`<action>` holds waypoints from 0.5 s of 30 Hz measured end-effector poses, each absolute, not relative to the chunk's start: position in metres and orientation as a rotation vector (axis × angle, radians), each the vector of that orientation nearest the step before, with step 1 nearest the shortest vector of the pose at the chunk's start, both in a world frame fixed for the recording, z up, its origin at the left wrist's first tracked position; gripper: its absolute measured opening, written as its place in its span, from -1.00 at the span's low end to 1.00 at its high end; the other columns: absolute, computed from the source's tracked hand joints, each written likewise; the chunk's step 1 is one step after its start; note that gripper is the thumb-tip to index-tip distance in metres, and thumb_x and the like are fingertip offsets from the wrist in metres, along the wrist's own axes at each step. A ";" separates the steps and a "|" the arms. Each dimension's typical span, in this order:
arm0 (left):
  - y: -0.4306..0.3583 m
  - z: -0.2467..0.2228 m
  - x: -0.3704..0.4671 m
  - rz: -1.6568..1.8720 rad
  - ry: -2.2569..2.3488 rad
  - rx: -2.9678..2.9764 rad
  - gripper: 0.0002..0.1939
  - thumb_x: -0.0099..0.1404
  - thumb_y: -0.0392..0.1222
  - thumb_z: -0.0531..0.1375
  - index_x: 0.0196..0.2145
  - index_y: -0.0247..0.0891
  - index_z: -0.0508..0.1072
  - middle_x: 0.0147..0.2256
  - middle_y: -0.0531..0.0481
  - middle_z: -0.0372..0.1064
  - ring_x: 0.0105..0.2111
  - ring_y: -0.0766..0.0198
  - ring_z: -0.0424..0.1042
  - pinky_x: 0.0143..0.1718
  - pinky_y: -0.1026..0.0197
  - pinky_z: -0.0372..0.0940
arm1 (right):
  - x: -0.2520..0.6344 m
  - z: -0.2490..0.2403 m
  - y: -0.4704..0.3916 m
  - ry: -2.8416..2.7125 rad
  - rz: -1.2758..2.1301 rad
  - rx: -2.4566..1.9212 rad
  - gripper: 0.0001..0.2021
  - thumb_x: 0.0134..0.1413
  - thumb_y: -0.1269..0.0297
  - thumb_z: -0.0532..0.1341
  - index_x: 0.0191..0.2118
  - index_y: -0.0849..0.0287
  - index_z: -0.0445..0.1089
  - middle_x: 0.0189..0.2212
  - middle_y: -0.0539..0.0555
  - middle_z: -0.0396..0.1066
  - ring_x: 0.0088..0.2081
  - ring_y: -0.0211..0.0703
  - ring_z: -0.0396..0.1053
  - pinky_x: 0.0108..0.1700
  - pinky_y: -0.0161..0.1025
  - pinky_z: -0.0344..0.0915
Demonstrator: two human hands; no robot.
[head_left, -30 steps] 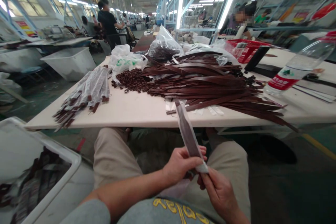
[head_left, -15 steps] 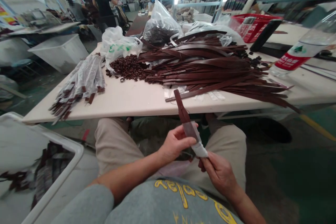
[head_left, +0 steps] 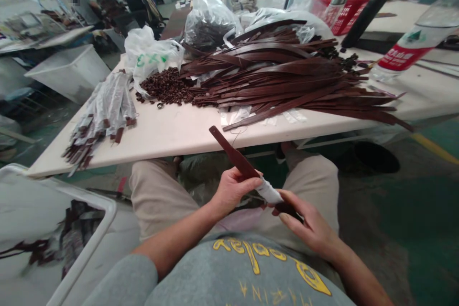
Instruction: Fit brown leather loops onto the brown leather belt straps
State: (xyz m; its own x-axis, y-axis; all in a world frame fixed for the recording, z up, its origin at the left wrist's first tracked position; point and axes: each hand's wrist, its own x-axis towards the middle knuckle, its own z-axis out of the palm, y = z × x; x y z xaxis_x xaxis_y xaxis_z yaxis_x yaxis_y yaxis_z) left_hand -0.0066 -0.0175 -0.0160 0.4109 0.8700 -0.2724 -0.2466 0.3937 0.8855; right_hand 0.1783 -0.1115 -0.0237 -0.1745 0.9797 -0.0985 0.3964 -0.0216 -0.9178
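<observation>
A brown leather strap (head_left: 233,154) with a small hole near its tip slants over my lap, with a bunched white plastic sleeve (head_left: 268,192) around its middle. My left hand (head_left: 231,190) is closed on the strap just above the sleeve, thumb on top. At the lower end, my right hand (head_left: 311,224) holds the strap between thumb and fingers, beside the sleeve's lower edge. Part of the strap's lower end is hidden by the right fingers.
On the table (head_left: 172,131) lie a pile of brown straps (head_left: 272,76), small dark loops (head_left: 168,86) and sleeved straps (head_left: 103,105). A bottle (head_left: 405,50) and a red basket (head_left: 353,5) stand at the right. A white bin (head_left: 107,208) with straps is at lower left.
The sleeve has gone from a longer, looser cover to a bunched band, baring more strap at both ends. The strap's upper tip has swung left, and the right hand's fingers have shifted.
</observation>
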 end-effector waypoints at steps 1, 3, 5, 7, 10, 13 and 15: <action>-0.019 -0.017 -0.006 0.788 0.830 0.899 -0.64 -0.08 -0.02 0.49 -0.40 -0.32 0.60 -0.45 -0.04 0.51 -0.44 0.25 0.43 -0.31 0.19 0.36 | 0.176 -0.021 -0.110 -1.566 1.229 -1.426 -0.55 0.24 0.11 0.15 0.18 0.17 0.26 -0.10 0.15 0.52 -0.15 -0.07 0.50 -0.10 -0.20 0.43; -0.022 -0.017 -0.005 0.654 0.736 0.947 -0.63 -0.03 0.03 0.46 -0.39 -0.32 0.60 -0.48 -0.05 0.50 -0.45 0.22 0.43 -0.32 0.15 0.36 | 0.170 -0.018 -0.108 -1.452 1.264 -1.430 -0.59 0.24 0.06 0.14 0.10 0.19 0.31 -0.22 0.11 0.52 -0.27 -0.11 0.51 -0.22 -0.24 0.44; -0.021 -0.017 -0.009 0.576 0.694 1.000 -0.59 0.02 0.06 0.43 -0.28 -0.31 0.61 -0.45 -0.06 0.51 -0.44 0.20 0.44 -0.30 0.15 0.37 | 0.166 -0.020 -0.107 -1.381 1.258 -1.498 -0.70 0.24 0.04 0.12 -0.21 0.19 0.40 -0.45 0.02 0.45 -0.46 -0.20 0.43 -0.39 -0.30 0.36; -0.013 -0.017 -0.019 0.628 0.778 1.065 -0.54 0.06 0.08 0.40 -0.15 -0.28 0.59 -0.39 -0.05 0.51 -0.41 0.22 0.44 -0.31 0.20 0.36 | 0.167 -0.024 -0.110 -1.364 1.304 -1.533 -0.70 0.24 0.06 0.12 -0.41 0.16 0.32 -0.57 -0.05 0.35 -0.56 -0.27 0.35 -0.48 -0.35 0.28; 0.010 -0.017 -0.039 0.748 0.927 1.146 -0.59 0.16 0.10 0.33 -0.18 -0.26 0.59 -0.42 0.01 0.45 -0.48 0.33 0.37 -0.44 0.31 0.29 | 0.176 -0.031 -0.119 -1.402 1.380 -1.553 -0.75 0.23 0.12 0.14 -0.41 0.15 0.30 -0.57 -0.06 0.36 -0.59 -0.31 0.33 -0.53 -0.39 0.22; 0.027 -0.018 -0.053 0.688 0.921 1.117 -0.69 0.16 0.03 0.34 -0.26 -0.27 0.59 -0.49 0.07 0.37 -0.56 0.42 0.29 -0.50 0.35 0.22 | 0.184 -0.034 -0.127 -1.411 1.428 -1.577 -0.82 0.20 0.16 0.16 -0.36 0.14 0.34 -0.57 -0.08 0.36 -0.60 -0.33 0.29 -0.55 -0.42 0.18; 0.031 -0.020 -0.056 0.655 0.917 1.076 -0.71 0.13 -0.05 0.38 -0.25 -0.26 0.58 -0.50 0.10 0.35 -0.55 0.43 0.29 -0.49 0.36 0.21 | 0.188 -0.035 -0.130 -1.366 1.479 -1.576 -0.89 0.15 0.21 0.19 -0.32 0.12 0.37 -0.59 -0.11 0.33 -0.61 -0.34 0.26 -0.56 -0.43 0.17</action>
State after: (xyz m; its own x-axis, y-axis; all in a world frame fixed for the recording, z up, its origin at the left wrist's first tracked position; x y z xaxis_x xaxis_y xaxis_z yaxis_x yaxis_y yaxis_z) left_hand -0.0559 0.0308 -0.0196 0.4834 0.8217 -0.3018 -0.0196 0.3548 0.9347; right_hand 0.1883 -0.1302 -0.0350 -0.1366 0.9233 -0.3590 0.2847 -0.3105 -0.9070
